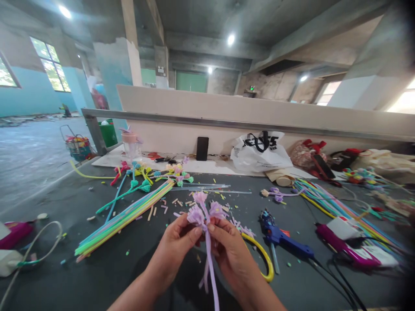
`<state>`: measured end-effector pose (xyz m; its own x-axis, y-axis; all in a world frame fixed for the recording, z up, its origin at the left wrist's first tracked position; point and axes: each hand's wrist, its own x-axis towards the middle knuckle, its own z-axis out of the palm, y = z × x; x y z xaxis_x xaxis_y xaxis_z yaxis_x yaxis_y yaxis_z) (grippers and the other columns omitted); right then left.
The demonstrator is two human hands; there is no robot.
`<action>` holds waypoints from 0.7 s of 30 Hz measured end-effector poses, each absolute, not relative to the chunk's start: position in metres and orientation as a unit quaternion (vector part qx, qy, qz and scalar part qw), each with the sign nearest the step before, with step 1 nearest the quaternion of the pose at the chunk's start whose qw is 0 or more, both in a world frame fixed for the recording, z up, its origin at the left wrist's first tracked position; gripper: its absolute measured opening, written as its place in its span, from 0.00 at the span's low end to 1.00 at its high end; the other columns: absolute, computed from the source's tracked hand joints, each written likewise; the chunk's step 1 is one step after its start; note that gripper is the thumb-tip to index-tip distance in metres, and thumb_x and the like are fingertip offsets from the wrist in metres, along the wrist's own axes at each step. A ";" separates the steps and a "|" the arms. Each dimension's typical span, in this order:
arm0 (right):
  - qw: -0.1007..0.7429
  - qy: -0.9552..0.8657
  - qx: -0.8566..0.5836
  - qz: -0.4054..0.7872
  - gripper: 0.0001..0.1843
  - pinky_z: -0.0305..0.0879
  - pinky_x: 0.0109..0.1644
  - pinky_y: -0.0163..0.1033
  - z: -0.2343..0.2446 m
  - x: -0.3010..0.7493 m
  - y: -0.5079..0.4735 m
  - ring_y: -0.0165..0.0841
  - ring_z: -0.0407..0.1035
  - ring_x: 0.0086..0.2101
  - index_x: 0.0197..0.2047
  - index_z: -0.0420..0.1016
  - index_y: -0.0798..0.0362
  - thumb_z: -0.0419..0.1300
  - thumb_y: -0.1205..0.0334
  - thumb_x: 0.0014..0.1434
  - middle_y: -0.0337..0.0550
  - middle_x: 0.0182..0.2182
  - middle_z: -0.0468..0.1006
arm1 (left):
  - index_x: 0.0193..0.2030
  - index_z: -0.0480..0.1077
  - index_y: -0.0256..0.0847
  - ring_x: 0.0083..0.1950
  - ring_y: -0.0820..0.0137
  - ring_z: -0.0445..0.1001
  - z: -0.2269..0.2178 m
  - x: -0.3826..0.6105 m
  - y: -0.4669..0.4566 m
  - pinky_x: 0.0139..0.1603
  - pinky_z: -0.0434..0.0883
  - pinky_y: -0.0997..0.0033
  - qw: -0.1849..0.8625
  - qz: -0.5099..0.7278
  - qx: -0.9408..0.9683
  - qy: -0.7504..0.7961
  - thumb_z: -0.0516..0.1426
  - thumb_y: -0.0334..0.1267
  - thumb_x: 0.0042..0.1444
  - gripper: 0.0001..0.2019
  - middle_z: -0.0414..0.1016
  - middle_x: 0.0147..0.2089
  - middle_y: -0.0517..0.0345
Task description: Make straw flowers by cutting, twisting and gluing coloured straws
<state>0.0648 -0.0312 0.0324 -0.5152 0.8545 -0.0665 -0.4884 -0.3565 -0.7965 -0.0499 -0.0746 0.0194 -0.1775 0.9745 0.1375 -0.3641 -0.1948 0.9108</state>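
Note:
Between my two hands is a lilac pipe-cleaner flower (pixel 209 250) with three fluffy blooms at its top and long stems hanging down. My left hand (pixel 173 242) pinches it just under the left bloom, thumb against the stem. From the other side my right hand (pixel 231 246) grips the stems below the right bloom, its other fingers partly hidden behind. Right of my right hand lies a blue glue gun (pixel 285 242) on its stand. Scissors with a yellow handle (pixel 267 263) lie close to my right wrist. Small cut pieces (pixel 177 202) are scattered beyond the blooms.
A bundle of coloured pipe cleaners (pixel 123 220) lies at left, another bundle (pixel 343 207) at right. Finished-looking flowers (pixel 142 185) sit behind. Along the back stand a cup (pixel 130 144), a phone (pixel 202 149) and a white bag (pixel 259 155). Purple-and-white devices (pixel 346 248) and cords are at right.

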 end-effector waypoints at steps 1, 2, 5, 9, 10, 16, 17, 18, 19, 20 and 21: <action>0.419 -0.362 -0.245 0.795 0.08 0.46 0.18 0.26 0.032 0.065 -0.032 0.20 0.53 0.17 0.26 0.70 0.56 0.66 0.63 0.45 0.33 0.17 0.64 | 0.39 0.72 0.39 0.34 0.71 0.68 0.019 -0.050 -0.074 0.40 0.66 0.71 0.514 0.669 0.385 0.374 0.58 0.35 0.49 0.09 0.72 0.32 0.57; 0.411 -0.350 -0.249 0.804 0.08 0.47 0.18 0.26 0.031 0.064 -0.033 0.20 0.53 0.17 0.27 0.70 0.56 0.66 0.64 0.45 0.33 0.17 0.64 | 0.38 0.72 0.39 0.33 0.72 0.68 0.019 -0.050 -0.074 0.39 0.66 0.72 0.525 0.673 0.371 0.365 0.59 0.35 0.49 0.09 0.72 0.32 0.58; 0.391 -0.317 -0.267 0.822 0.08 0.47 0.18 0.27 0.028 0.064 -0.035 0.21 0.54 0.17 0.27 0.71 0.56 0.66 0.64 0.44 0.33 0.17 0.65 | 0.37 0.73 0.39 0.31 0.74 0.67 0.019 -0.050 -0.074 0.35 0.65 0.75 0.545 0.686 0.326 0.356 0.60 0.35 0.47 0.09 0.72 0.30 0.58; 0.389 -0.315 -0.251 0.829 0.08 0.48 0.18 0.26 0.025 0.061 -0.037 0.21 0.56 0.17 0.29 0.73 0.56 0.66 0.64 0.45 0.35 0.19 0.68 | 0.35 0.74 0.37 0.31 0.74 0.67 0.019 -0.050 -0.074 0.32 0.63 0.77 0.557 0.693 0.299 0.346 0.62 0.33 0.45 0.08 0.73 0.31 0.57; 0.390 -0.318 -0.245 0.829 0.07 0.47 0.18 0.26 0.025 0.060 -0.037 0.21 0.56 0.17 0.29 0.73 0.57 0.65 0.64 0.45 0.35 0.19 0.69 | 0.35 0.74 0.37 0.31 0.74 0.67 0.019 -0.050 -0.075 0.32 0.63 0.77 0.557 0.695 0.298 0.344 0.62 0.33 0.45 0.08 0.73 0.31 0.56; 0.398 -0.314 -0.232 0.830 0.06 0.55 0.21 0.26 0.025 0.057 -0.040 0.22 0.61 0.20 0.30 0.74 0.56 0.65 0.67 0.45 0.37 0.22 0.72 | 0.35 0.74 0.37 0.31 0.75 0.68 0.019 -0.049 -0.076 0.34 0.64 0.76 0.552 0.705 0.284 0.343 0.62 0.32 0.45 0.08 0.73 0.30 0.58; 0.397 -0.316 -0.232 0.830 0.06 0.55 0.22 0.26 0.025 0.057 -0.040 0.22 0.61 0.20 0.30 0.74 0.56 0.65 0.67 0.45 0.37 0.22 0.72 | 0.35 0.74 0.37 0.31 0.75 0.69 0.019 -0.049 -0.076 0.35 0.65 0.76 0.555 0.705 0.281 0.341 0.62 0.32 0.45 0.08 0.73 0.30 0.58; 0.395 -0.318 -0.234 0.830 0.06 0.55 0.22 0.26 0.025 0.057 -0.041 0.22 0.61 0.20 0.30 0.74 0.56 0.65 0.67 0.45 0.36 0.22 0.72 | 0.34 0.74 0.38 0.31 0.75 0.69 0.019 -0.050 -0.077 0.35 0.65 0.76 0.559 0.704 0.278 0.339 0.62 0.32 0.44 0.08 0.74 0.30 0.58; 0.394 -0.319 -0.236 0.829 0.07 0.55 0.21 0.26 0.024 0.056 -0.041 0.22 0.61 0.20 0.29 0.74 0.56 0.66 0.67 0.44 0.36 0.22 0.72 | 0.34 0.74 0.38 0.32 0.74 0.69 0.019 -0.050 -0.076 0.36 0.65 0.75 0.561 0.703 0.278 0.338 0.62 0.32 0.44 0.08 0.74 0.30 0.59; 0.394 -0.320 -0.238 0.828 0.07 0.55 0.21 0.26 0.024 0.056 -0.041 0.22 0.61 0.20 0.29 0.74 0.56 0.66 0.67 0.44 0.36 0.22 0.72 | 0.34 0.74 0.38 0.32 0.73 0.70 0.018 -0.051 -0.076 0.36 0.65 0.75 0.563 0.701 0.279 0.338 0.62 0.32 0.44 0.08 0.73 0.29 0.59; 0.395 -0.320 -0.239 0.827 0.07 0.55 0.21 0.26 0.024 0.056 -0.041 0.22 0.61 0.20 0.29 0.74 0.56 0.66 0.67 0.44 0.36 0.22 0.72 | 0.34 0.74 0.38 0.32 0.73 0.70 0.018 -0.051 -0.076 0.36 0.66 0.74 0.563 0.699 0.282 0.339 0.62 0.32 0.44 0.08 0.73 0.29 0.59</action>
